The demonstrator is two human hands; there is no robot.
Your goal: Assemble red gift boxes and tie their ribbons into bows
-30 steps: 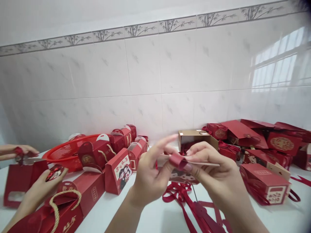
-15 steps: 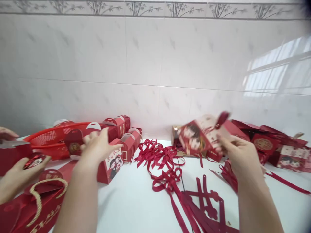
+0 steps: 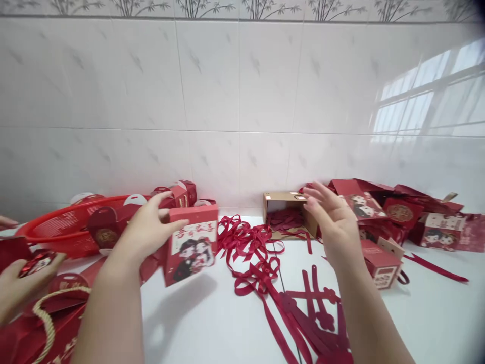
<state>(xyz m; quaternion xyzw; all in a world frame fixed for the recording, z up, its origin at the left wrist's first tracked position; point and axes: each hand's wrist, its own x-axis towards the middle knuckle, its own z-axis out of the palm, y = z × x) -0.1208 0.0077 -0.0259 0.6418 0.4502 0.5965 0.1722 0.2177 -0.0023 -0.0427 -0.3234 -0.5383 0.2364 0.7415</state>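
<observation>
My left hand [image 3: 149, 225] grips a red gift box [image 3: 193, 245] by its left side, just above the white table. The front of this box carries a cartoon couple and dark lettering. My right hand [image 3: 333, 215] is raised with fingers spread, and nothing is in it. Just behind and right of it, a box printed with a cartoon couple [image 3: 362, 206] lies on a heap of red boxes. Below on the table sits a smaller red box [image 3: 381, 263] with a pale patterned side.
Tangled red ribbons [image 3: 248, 242] and dark red straps [image 3: 322, 308] lie mid-table. An open cardboard box [image 3: 270, 210] stands by the tiled wall. At left are a red plastic basket [image 3: 56, 222], a rope-handled red box [image 3: 56, 328] and another person's hand [image 3: 30, 283] holding a shiny red packet.
My right hand has let go of the box it held at the right. My left hand has taken hold of the cartoon-couple box and lifted it off the table.
</observation>
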